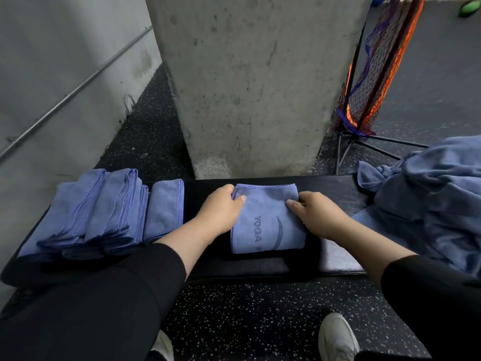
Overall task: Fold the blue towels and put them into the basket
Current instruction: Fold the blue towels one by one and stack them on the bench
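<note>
A: On the black desk (pixel 333 186), at centre of view, we log one folded blue towel (pixel 268 222), lying flat, "YOGA" lettering facing up.

B: Hands? We note the left hand (pixel 221 207) on the towel's 9 o'clock edge, thumb on top of the cloth and the other fingers (pixel 229 190) curled over the far corner. So it grips the cloth.

A: Agreed. We record the right hand (pixel 316 212) at the towel's 3 o'clock edge, thumb pressed on the top face, remaining fingers tucked at the side; it pinches that edge.

B: At 9 o'clock from the towel we count a row of folded towels (pixel 114 212), overlapping one another on the desk, the nearest one just beside the left forearm.

A: At 3 o'clock, a heap of unfolded blue towels (pixel 437 194), crumpled, spilling over the desk's right end.

B: At 12 o'clock, beyond the desk, a concrete pillar (pixel 250 82); at 1 o'clock an orange net on a stand (pixel 374 74). Speckled floor (pixel 247 316) at 6 o'clock, with a white shoe (pixel 337 337).

A: We see no basket in view.
</note>
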The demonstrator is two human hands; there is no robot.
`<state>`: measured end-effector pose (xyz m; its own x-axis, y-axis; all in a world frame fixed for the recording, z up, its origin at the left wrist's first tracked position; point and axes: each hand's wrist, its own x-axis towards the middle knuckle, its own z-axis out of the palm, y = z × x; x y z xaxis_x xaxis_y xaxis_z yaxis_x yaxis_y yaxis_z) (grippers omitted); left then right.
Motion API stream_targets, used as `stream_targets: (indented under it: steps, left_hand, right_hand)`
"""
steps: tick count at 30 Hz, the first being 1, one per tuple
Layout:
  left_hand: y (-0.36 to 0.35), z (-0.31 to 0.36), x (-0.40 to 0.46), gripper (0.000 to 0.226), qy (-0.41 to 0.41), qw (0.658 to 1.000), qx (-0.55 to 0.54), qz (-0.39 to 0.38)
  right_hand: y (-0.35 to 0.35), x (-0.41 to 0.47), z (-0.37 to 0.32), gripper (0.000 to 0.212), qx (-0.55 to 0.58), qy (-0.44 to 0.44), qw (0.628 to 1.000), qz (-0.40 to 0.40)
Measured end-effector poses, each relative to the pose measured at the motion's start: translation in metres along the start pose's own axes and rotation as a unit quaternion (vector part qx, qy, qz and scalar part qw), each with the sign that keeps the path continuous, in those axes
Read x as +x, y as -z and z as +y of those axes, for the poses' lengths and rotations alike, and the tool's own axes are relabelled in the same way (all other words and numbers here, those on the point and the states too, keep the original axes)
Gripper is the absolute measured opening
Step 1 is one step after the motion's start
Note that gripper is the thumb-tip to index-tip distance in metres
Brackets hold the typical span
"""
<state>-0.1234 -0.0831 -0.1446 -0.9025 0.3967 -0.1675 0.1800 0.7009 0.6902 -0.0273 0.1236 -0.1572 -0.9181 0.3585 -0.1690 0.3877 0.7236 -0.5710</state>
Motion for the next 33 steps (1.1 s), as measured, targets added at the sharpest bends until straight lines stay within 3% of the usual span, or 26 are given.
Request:
stream_targets:
  steps: [3, 5, 7, 10, 12, 15, 17, 22, 26, 28, 30, 33]
  left_hand:
    - [-0.001, 0.0, 0.005, 0.027, -0.021, 0.992, 0.107, 0.07]
    - [-0.005, 0.001, 0.004, 0.038, -0.125, 0.968, 0.191, 0.104]
    - [-0.011, 0.001, -0.002, 0.041, -0.221, 0.938, 0.263, 0.052]
    - [-0.028, -0.011, -0.009, 0.051, -0.236, 0.908, 0.34, -0.07]
    - [-0.035, -0.019, -0.01, 0.058, -0.213, 0.911, 0.337, -0.101]
    - [-0.036, -0.024, -0.01, 0.062, -0.202, 0.91, 0.344, -0.11]
    - [-0.036, -0.026, -0.012, 0.064, -0.192, 0.912, 0.345, -0.115]
    - [-0.035, -0.029, -0.014, 0.066, -0.181, 0.92, 0.327, -0.118]
    - [-0.033, -0.032, -0.014, 0.067, -0.19, 0.923, 0.324, -0.082]
    - [-0.027, -0.033, -0.016, 0.065, -0.221, 0.92, 0.321, -0.045]
    - [-0.021, -0.037, -0.022, 0.068, -0.274, 0.908, 0.316, -0.028]
    - [-0.016, -0.048, -0.033, 0.081, -0.312, 0.891, 0.325, -0.053]
  right_hand:
    - [-0.009, 0.01, 0.002, 0.034, -0.097, -0.037, 0.994, 0.017]
    - [-0.015, 0.012, 0.005, 0.037, -0.142, -0.048, 0.987, 0.062]
    - [-0.017, 0.011, 0.005, 0.036, -0.123, 0.003, 0.981, 0.153]
    - [-0.019, 0.005, 0.0, 0.027, -0.132, 0.206, 0.94, 0.239]
    - [-0.026, -0.001, 0.001, 0.039, -0.142, 0.278, 0.932, 0.181]
    - [-0.04, -0.01, 0.012, 0.075, -0.188, 0.225, 0.956, -0.016]
    - [-0.043, -0.011, 0.023, 0.086, -0.22, 0.204, 0.951, -0.076]
    - [-0.033, -0.008, 0.035, 0.097, -0.198, 0.203, 0.956, -0.076]
    - [-0.024, -0.02, 0.042, 0.067, -0.145, 0.293, 0.945, 0.003]
    - [-0.024, -0.025, 0.05, 0.064, -0.152, 0.34, 0.928, 0.014]
    - [-0.025, -0.028, 0.055, 0.069, -0.162, 0.34, 0.926, 0.001]
    - [-0.027, -0.029, 0.051, 0.052, -0.16, 0.329, 0.93, 0.025]
